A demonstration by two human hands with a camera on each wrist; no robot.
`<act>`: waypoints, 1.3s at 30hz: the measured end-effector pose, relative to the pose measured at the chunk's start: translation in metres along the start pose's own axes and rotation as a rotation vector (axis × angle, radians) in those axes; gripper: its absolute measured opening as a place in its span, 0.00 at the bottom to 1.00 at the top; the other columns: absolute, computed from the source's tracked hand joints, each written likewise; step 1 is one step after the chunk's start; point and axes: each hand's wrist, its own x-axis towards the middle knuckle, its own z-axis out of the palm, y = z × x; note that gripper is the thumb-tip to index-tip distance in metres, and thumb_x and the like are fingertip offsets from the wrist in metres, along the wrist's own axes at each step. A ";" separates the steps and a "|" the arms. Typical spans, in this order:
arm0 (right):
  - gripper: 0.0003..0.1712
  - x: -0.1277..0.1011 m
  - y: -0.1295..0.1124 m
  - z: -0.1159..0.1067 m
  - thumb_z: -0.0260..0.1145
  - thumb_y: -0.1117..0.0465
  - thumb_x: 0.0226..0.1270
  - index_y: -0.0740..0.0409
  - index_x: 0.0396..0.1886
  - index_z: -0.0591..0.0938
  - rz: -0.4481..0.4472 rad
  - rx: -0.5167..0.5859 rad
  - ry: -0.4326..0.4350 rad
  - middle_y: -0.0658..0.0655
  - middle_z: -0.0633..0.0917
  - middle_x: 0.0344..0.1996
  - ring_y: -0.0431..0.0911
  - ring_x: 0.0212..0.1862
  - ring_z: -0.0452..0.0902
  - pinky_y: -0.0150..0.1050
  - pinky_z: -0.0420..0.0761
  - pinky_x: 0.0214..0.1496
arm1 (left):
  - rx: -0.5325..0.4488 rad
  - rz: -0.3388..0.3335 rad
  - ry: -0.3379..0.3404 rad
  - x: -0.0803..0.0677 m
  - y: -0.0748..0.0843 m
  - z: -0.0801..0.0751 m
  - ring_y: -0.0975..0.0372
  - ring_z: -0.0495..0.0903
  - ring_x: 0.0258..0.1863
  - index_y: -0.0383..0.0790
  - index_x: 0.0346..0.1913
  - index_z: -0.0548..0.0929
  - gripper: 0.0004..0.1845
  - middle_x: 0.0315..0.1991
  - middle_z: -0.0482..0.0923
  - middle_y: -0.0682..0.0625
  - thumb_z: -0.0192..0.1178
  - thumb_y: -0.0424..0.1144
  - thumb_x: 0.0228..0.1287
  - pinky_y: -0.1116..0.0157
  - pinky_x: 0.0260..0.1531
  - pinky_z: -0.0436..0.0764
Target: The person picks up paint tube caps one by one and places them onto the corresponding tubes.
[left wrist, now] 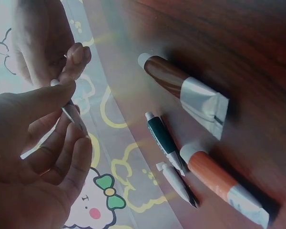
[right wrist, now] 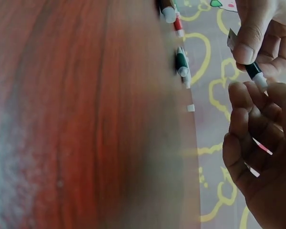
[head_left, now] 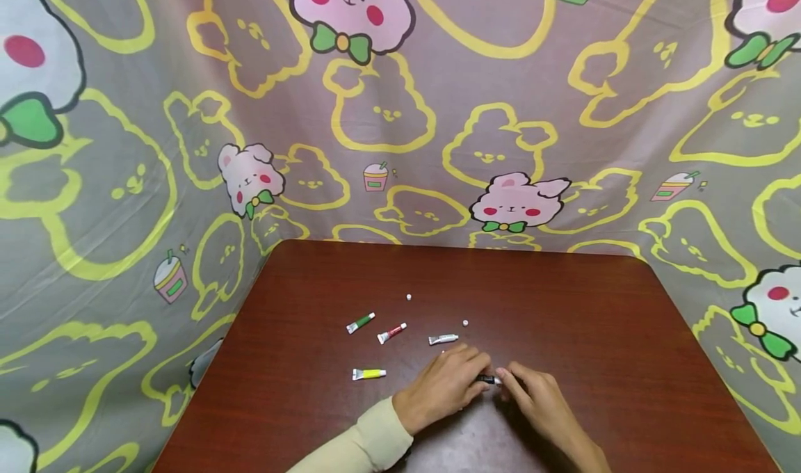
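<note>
Between both hands is a small black paint tube [head_left: 487, 379] with a white end. My left hand [head_left: 446, 381] pinches its body between thumb and fingers; the right wrist view shows the dark tube [right wrist: 253, 70] and its silver crimped tail sticking out above. At the other end, my right hand [head_left: 543, 398] holds the white cap [right wrist: 260, 82] with thumb and fingertips. A silver-white paint tube [head_left: 443, 339] lies just beyond the left hand. Farther left are a red tube [head_left: 392, 332], a green tube [head_left: 361, 323] and a yellow tube [head_left: 369, 373].
Loose white caps lie on the brown table [head_left: 300, 410], one cap [head_left: 409, 297] farther back and another cap [head_left: 465, 323] behind the silver-white tube. A cartoon-printed curtain [head_left: 388, 111] hangs around the table's back and sides.
</note>
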 end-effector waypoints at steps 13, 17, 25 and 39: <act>0.19 0.000 0.001 -0.003 0.81 0.73 0.58 0.47 0.38 0.84 -0.037 0.077 -0.027 0.37 0.85 0.28 0.26 0.31 0.75 0.29 0.78 0.29 | -0.003 -0.019 0.012 -0.001 0.000 0.001 0.68 0.80 0.37 0.50 0.41 0.83 0.13 0.36 0.83 0.61 0.79 0.45 0.64 0.71 0.42 0.78; 0.15 -0.002 0.001 -0.004 0.78 0.71 0.64 0.45 0.37 0.86 -0.017 0.062 -0.035 0.38 0.87 0.28 0.26 0.31 0.76 0.29 0.78 0.29 | -0.019 -0.012 0.020 -0.002 0.000 0.001 0.69 0.80 0.38 0.51 0.42 0.84 0.12 0.37 0.84 0.61 0.79 0.44 0.64 0.72 0.43 0.78; 0.20 0.000 -0.004 -0.005 0.71 0.68 0.75 0.40 0.26 0.80 0.022 0.034 -0.038 0.35 0.80 0.21 0.25 0.26 0.70 0.26 0.71 0.26 | -0.034 0.014 0.047 0.001 0.000 -0.002 0.68 0.77 0.36 0.49 0.41 0.83 0.13 0.37 0.83 0.60 0.79 0.46 0.65 0.73 0.40 0.76; 0.20 0.000 0.006 -0.013 0.81 0.73 0.58 0.44 0.39 0.86 -0.091 0.045 -0.026 0.38 0.86 0.32 0.27 0.34 0.79 0.27 0.79 0.34 | -0.057 -0.001 0.033 0.002 0.001 0.000 0.68 0.81 0.39 0.50 0.41 0.85 0.12 0.38 0.85 0.61 0.79 0.45 0.65 0.72 0.45 0.78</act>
